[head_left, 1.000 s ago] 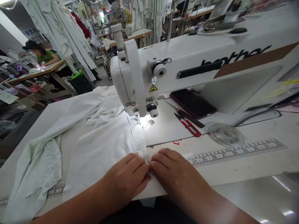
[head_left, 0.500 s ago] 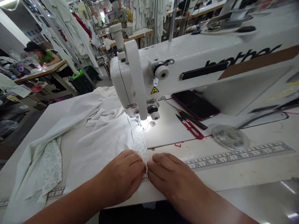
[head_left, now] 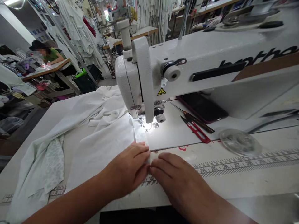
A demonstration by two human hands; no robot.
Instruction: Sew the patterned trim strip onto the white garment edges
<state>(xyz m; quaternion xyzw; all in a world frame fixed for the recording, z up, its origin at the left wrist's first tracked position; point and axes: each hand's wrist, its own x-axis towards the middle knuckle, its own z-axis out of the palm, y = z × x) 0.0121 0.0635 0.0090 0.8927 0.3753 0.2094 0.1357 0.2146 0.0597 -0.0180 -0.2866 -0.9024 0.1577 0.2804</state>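
Note:
A white Brother sewing machine head (head_left: 187, 56) stands over the table, its lit needle area (head_left: 141, 123) at the fabric. A narrow white fabric band (head_left: 140, 133) runs from under the presser foot toward me, lying on a white garment (head_left: 102, 149) with pale green patterned cloth (head_left: 44, 165) to its left. My left hand (head_left: 127, 169) lies over the band's near end, fingers pressing it down. My right hand (head_left: 177, 177) meets it from the right, fingertips pinching the same end. The band's tip is mostly hidden between my hands.
Right of the needle lie a dark phone (head_left: 202, 107), red thread snips (head_left: 195, 130), a brown-handled awl (head_left: 193, 119) and a clear plastic disc (head_left: 239, 142). A ruler scale (head_left: 243, 165) is printed along the table. A co-worker (head_left: 48, 56) sits at a table far left.
My left hand has moved up the band, covering more of it, and my hands sit closer to the needle. The whole view has shifted, with the machine further right.

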